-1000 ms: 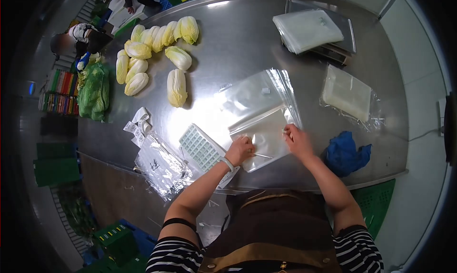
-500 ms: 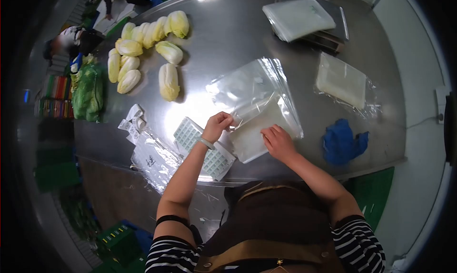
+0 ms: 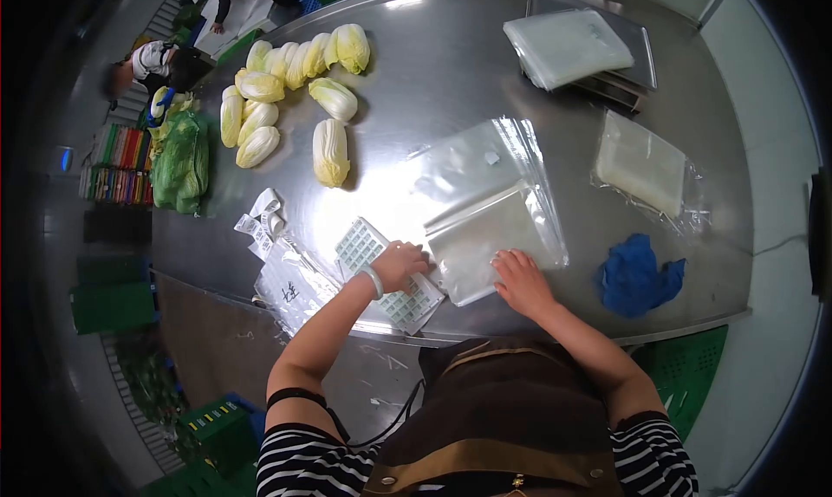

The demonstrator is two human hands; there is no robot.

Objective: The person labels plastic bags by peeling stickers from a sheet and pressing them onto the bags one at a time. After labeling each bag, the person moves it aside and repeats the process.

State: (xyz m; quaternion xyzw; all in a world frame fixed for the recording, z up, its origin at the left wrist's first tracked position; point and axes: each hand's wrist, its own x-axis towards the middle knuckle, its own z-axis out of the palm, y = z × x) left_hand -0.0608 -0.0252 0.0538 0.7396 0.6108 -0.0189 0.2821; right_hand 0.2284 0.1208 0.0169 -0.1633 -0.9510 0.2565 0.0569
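While right hand (image 3: 523, 282) lies palm-down, left hand (image 3: 400, 266) inward, curled

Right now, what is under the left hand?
A label sheet lies under the left hand; its pale squares show on both sides. The part directly beneath is covered, so I cannot describe it.

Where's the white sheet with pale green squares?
In the head view, the white sheet of pale green squares lies on the metal table, partly hidden by the left hand, left of clear plastic bags.
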